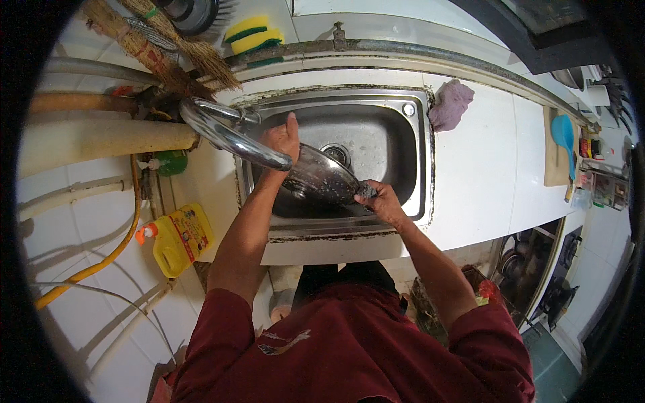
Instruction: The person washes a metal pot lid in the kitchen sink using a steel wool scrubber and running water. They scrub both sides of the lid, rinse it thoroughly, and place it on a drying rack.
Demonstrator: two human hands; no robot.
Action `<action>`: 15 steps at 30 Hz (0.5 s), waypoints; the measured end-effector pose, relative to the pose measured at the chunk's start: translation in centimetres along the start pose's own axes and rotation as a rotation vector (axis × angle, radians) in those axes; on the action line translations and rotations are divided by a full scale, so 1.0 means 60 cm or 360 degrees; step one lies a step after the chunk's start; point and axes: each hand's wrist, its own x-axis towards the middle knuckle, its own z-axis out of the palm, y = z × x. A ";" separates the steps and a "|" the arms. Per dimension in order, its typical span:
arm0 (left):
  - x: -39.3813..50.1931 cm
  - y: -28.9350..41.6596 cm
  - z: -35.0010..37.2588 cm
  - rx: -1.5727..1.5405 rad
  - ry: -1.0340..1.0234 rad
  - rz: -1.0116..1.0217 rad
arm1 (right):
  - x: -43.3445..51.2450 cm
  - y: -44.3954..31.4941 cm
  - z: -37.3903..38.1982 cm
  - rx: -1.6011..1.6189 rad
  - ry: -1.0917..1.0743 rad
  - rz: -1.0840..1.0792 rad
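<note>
A round metal pan or lid [322, 176], dotted with suds or droplets, is held tilted inside the stainless-steel sink [390, 136]. My left hand [283, 141] grips its far left rim, thumb raised, partly behind the chrome faucet [242, 143]. At the opposite end, my right hand [384, 202] pinches a grey steel-wool scrubber [367, 190] against the pan's right edge. The sink drain [336, 153] shows just beyond the pan. Part of my left fingers and the underside of the pan are hidden.
A purple cloth [451, 106] lies at the sink's right corner. Yellow-green sponges [254, 38] and straw brushes [151, 50] sit behind. Left of the sink stand a yellow detergent jug [184, 239] and a green pump bottle [172, 162]. A blue ladle [563, 133] rests on a cutting board [550, 161].
</note>
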 end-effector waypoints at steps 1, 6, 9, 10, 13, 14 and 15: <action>0.001 -0.011 -0.001 -0.0021 0.0006 -0.0170 | 0.001 -0.005 0.003 -0.0077 0.0045 -0.0121; -0.006 -0.073 -0.006 -0.0207 -0.0016 -0.0546 | 0.047 -0.154 0.035 -0.0572 -0.0031 -0.0881; -0.035 -0.009 -0.014 -0.0604 -0.0067 -0.0524 | 0.066 -0.234 0.095 -0.0977 -0.0120 -0.0741; -0.042 0.001 -0.020 -0.0767 -0.0092 -0.0516 | 0.070 -0.243 0.112 -0.1039 -0.0103 -0.0720; -0.055 -0.037 -0.018 -0.0701 -0.0062 -0.0608 | 0.062 -0.216 0.124 -0.1161 -0.0071 -0.0721; -0.057 -0.044 -0.021 -0.0641 -0.0062 -0.0663 | 0.054 -0.188 0.111 -0.1206 -0.0060 -0.0729; -0.050 -0.034 -0.031 -0.0587 -0.0074 -0.0714 | 0.046 -0.164 0.092 -0.1251 -0.0040 -0.0731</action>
